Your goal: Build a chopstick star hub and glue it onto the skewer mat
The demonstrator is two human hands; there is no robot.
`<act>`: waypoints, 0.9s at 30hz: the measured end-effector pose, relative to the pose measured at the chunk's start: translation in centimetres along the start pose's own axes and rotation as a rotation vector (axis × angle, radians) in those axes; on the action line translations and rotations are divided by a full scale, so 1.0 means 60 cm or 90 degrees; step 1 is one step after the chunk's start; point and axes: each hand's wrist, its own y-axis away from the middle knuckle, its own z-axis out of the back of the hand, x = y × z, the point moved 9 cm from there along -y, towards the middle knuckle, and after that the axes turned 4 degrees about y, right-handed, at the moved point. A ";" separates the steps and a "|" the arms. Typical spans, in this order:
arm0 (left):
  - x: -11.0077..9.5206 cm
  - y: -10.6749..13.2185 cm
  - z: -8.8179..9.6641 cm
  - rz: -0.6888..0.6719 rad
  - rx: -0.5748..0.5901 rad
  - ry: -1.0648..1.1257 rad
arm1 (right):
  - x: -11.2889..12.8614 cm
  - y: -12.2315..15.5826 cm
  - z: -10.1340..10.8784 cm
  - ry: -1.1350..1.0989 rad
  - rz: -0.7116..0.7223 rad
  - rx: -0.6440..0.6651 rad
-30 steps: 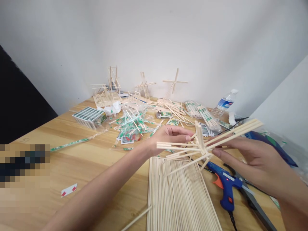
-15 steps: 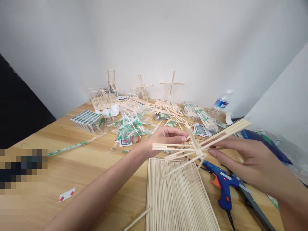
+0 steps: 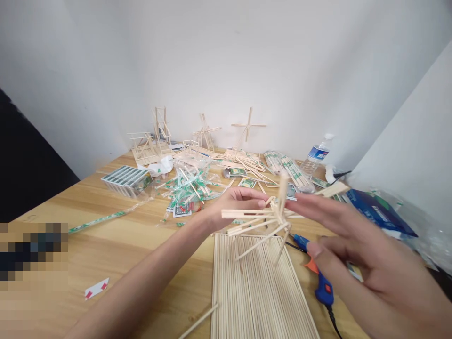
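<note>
My left hand [image 3: 235, 207] pinches the far side of a model made of thin wooden sticks [image 3: 280, 219], with crossed arms spreading from a hub and legs below. The model is over the top end of a flat panel of sticks laid side by side [image 3: 261, 287]. My right hand [image 3: 367, 259] is just right of the model, its fingers spread and partly blurred; its fingertips are close to the hub, and I see nothing held in it. Beneath this hand lies a blue hot glue gun [image 3: 324, 288] with an orange trigger, partly covered.
Stick models [image 3: 249, 126] stand along the wall. Plastic wrappers [image 3: 192, 181], loose sticks [image 3: 243, 160], a pack of card boxes [image 3: 125, 179] and a water bottle [image 3: 318, 155] sit behind my hands. One stick [image 3: 199, 321] and a card piece [image 3: 96, 288] lie at front left.
My right hand has let go of the model's right-hand arm, opened and moved nearer to me. The model has turned, while my left hand keeps its pinch.
</note>
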 end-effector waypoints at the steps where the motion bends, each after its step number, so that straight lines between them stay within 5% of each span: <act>1: -0.001 0.000 0.000 -0.003 0.001 -0.005 | 0.006 0.000 -0.008 -0.021 -0.007 0.032; 4: -0.002 0.002 0.003 -0.007 -0.002 -0.020 | 0.014 -0.001 -0.018 -0.048 -0.020 0.084; 15: -0.001 0.002 -0.006 0.005 0.016 0.025 | 0.012 -0.019 0.004 0.065 0.033 -0.054; 27: -0.004 0.003 -0.008 -0.010 0.022 0.025 | 0.031 -0.014 0.000 0.101 0.145 -0.086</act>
